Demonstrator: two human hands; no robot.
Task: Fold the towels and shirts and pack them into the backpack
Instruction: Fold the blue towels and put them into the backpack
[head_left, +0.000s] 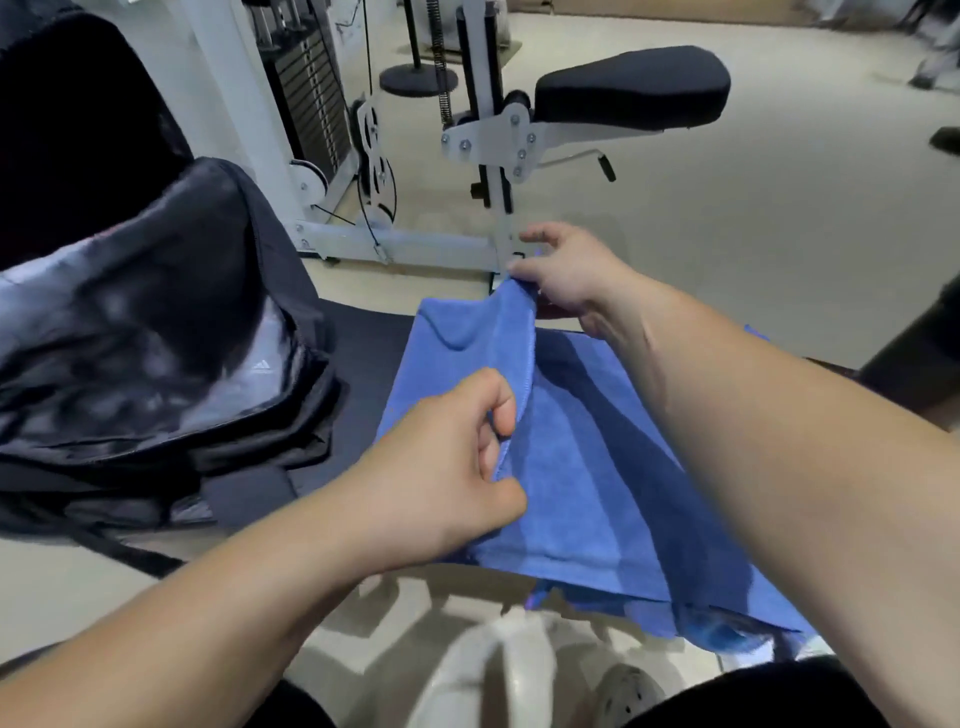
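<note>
The towel (597, 457) is a plain mid blue, darker where bands of shadow cross it. The backpack (171, 457) is black, with a smoky grey-and-white mottled print across its top and a small white logo (261, 367). The gym machine's frame (415, 244) is white, its seat pad (631, 88) black. The floor (727, 234) is pale beige, and the shoes (488, 675) are white.

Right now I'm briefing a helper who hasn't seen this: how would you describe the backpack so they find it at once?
Start at the white weight machine at the back; in front lies a dark bench. At its left end, beside the blue towel, sits the backpack: the only black bag, gaping open, with pale grey fabric and a small white logo inside.
</note>
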